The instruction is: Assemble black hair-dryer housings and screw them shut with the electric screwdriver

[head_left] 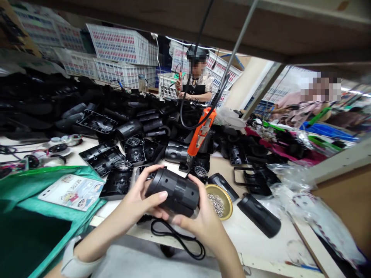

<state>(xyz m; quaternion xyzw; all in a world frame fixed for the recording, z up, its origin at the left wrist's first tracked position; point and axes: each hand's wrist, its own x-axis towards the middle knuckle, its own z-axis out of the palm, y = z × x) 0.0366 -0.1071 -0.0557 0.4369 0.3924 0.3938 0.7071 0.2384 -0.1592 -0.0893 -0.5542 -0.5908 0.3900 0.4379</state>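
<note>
Both my hands grip a black plastic cylinder housing [175, 190] above the workbench edge. My left hand [142, 199] wraps its left end, thumb lying across the front. My right hand [203, 216] cups the right end from below. A black cable [176, 237] loops under the housing toward me. An orange electric screwdriver [200, 133] hangs on its cord just behind the housing, tip down. A yellow dish of small screws [222, 200] sits right beside my right hand.
Black plastic plates and housings [116, 154] are piled across the bench. Another black cylinder [259, 215] lies to the right. A green bag [34, 216] with a printed card sits at left. White crates [116, 44] stack behind. Two other people work at the far side.
</note>
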